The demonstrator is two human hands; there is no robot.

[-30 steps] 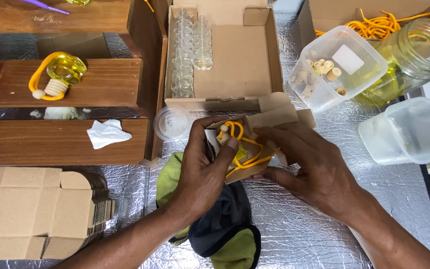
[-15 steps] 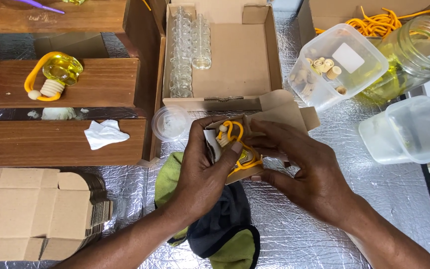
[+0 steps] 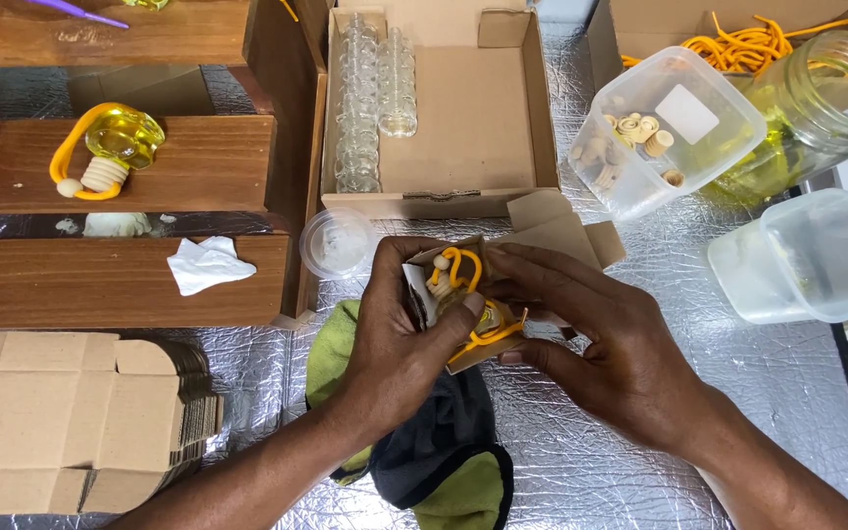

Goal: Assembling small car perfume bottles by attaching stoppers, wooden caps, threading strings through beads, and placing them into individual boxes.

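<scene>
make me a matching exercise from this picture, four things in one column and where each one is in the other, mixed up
Things:
1. small brown cardboard box
2. row of clear glass bottles
3. stack of flat cardboard blanks
4. white crumpled tissue

Places:
A. on the lower wooden shelf
B. inside the open cardboard tray
C. held between the left hand and the right hand
D. on the foil-covered table, bottom left

Pairs: 1-C, 2-B, 3-D, 4-A

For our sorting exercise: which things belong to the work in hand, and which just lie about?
In use: left hand, right hand, small cardboard box, bottle with orange cord.
Lying about: green cloth, flat box stack, plastic tub, glass jar.
</scene>
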